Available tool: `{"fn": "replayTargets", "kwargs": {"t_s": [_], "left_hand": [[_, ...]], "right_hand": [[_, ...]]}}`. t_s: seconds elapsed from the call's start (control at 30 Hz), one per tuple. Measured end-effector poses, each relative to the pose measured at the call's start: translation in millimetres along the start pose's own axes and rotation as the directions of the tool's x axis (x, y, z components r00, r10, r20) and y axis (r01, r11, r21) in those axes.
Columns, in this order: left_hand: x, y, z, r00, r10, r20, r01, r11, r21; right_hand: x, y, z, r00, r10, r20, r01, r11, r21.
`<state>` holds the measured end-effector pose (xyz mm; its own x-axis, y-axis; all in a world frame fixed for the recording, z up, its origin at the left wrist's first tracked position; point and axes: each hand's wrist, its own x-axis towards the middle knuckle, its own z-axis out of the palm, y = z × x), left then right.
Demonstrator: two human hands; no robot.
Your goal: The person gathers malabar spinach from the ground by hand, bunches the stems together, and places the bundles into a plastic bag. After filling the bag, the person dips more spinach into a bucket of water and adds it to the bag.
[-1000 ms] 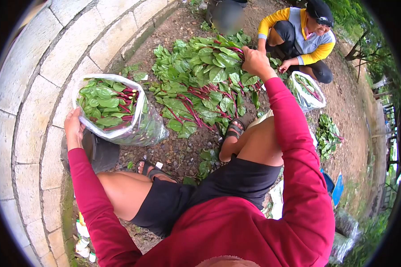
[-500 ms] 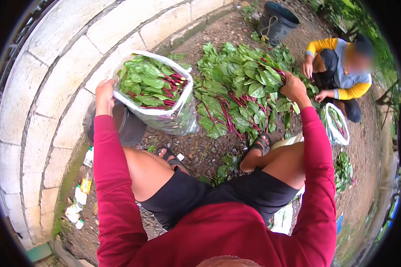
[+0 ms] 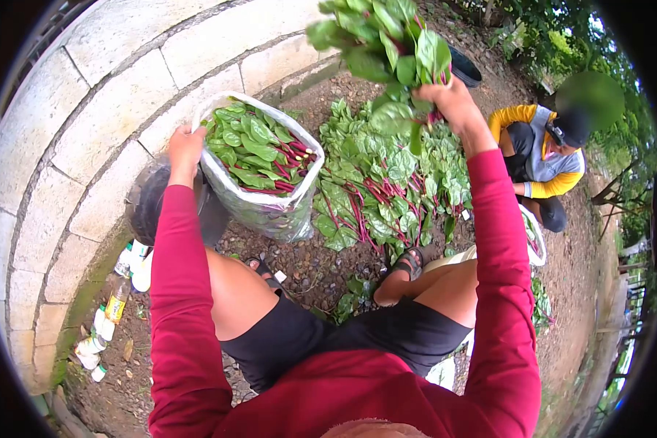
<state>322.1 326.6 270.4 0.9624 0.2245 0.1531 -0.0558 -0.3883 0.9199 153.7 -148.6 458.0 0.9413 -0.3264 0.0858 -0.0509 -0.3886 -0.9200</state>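
My right hand (image 3: 451, 106) is closed round the red stems of a bunch of leafy greens (image 3: 387, 47), raised above the ground with its leaves pointing up and left. My left hand (image 3: 186, 150) grips the left rim of a clear plastic bag (image 3: 274, 219). The bag stands upright, its mouth folded open, and is filled with cut greens (image 3: 248, 142) whose red stems lie toward the right. Between my feet and the raised bunch, a large pile of the same red-stemmed greens (image 3: 387, 182) spreads over the ground.
A curved block wall (image 3: 124, 175) runs along the left. Behind my left forearm stands a dark bucket (image 3: 150, 208); bottles (image 3: 115, 303) lie by the wall. Another bucket (image 3: 466, 67) is at the back. At right, a co-worker (image 3: 544, 150) crouches beside a second bag (image 3: 534, 237).
My right hand has lifted the bunch up and left, away from the pile. My left hand stays on the bag's rim. The co-worker's head has tilted, and the whole view has shifted slightly.
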Motion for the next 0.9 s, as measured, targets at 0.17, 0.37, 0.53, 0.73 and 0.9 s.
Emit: {"fn": "replayTargets", "kwargs": {"t_s": [0.17,0.37,0.53,0.73,0.9], "left_hand": [[6,5,8,0.995,-0.095,-0.017,0.095,0.995,-0.030],[25,-17,26,0.985,-0.163,-0.050,0.155,0.978,-0.142],[22,4,21,0.963,-0.239,0.122,0.268,0.882,-0.387],[38,-7,33,0.888,-0.241,0.391,0.404,0.817,-0.412],[39,10,35,0.855,-0.348,0.386,0.510,0.703,-0.496]], "right_hand": [[45,-57,72,0.986,-0.144,0.089,0.114,0.954,0.277],[55,-80,170,0.973,-0.087,0.215,-0.036,0.860,0.509],[26,-19,226,0.975,0.034,0.218,-0.142,0.852,0.504],[15,90,241,0.999,0.007,0.040,-0.012,0.991,0.136],[2,58,235,0.993,-0.114,-0.007,0.093,0.840,-0.534]]}}
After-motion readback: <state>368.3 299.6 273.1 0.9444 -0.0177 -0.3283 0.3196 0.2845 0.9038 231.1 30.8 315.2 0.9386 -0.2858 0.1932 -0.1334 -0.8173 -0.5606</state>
